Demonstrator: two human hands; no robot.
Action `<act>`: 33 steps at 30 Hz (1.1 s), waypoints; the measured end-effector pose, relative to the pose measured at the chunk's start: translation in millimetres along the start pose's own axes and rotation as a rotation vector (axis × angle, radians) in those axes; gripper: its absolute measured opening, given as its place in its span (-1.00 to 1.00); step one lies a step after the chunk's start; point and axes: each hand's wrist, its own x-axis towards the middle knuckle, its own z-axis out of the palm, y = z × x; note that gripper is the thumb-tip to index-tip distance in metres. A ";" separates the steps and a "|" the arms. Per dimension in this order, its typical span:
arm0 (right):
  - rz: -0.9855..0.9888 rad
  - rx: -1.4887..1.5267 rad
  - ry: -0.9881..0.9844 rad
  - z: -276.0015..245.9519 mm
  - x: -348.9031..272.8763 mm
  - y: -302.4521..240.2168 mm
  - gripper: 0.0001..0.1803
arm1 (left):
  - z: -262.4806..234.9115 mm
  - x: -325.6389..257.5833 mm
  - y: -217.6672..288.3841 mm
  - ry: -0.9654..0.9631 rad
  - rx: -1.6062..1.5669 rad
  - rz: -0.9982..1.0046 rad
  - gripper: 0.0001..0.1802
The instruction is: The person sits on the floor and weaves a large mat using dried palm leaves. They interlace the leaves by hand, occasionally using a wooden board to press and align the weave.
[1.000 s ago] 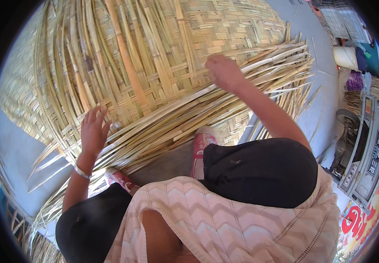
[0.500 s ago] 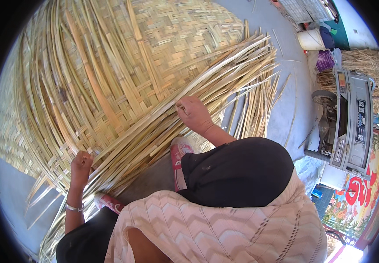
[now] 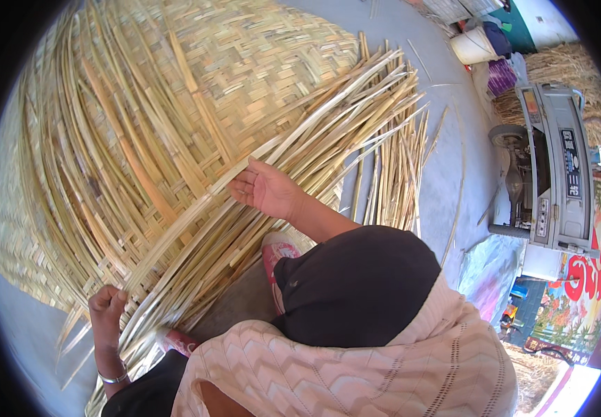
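Note:
A large woven bamboo mat lies on the ground in front of me, with many loose bamboo strips fanning from its near edge toward the right. My right hand is palm up under one long pale strip, lifting it above the others. My left hand, with a metal bangle on the wrist, is closed in a fist on the near end of the same strip at the lower left. I squat with my knees and pink sandals at the mat's edge.
A grey machine on wheels stands at the right on the concrete ground. A white bucket and purple cloth sit at the upper right beside a straw heap. A colourful sheet lies at the lower right.
My right hand came back from the far strips toward me and turned palm up under one strip. My left hand moved down and closed into a fist on its near end.

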 end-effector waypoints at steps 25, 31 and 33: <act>-0.544 -0.737 -0.245 135.5 -8.3 -25.1 -0.83 | -43.5 8.2 -28.1 -0.026 0.164 0.063 -0.56; -0.614 -1.226 -0.126 175.3 8.8 -3.7 -0.72 | -25.4 44.7 129.9 0.038 0.122 0.250 -0.52; -0.730 -1.545 -0.055 190.3 9.2 0.1 -0.68 | -5.7 56.3 180.6 0.068 0.143 0.364 -0.38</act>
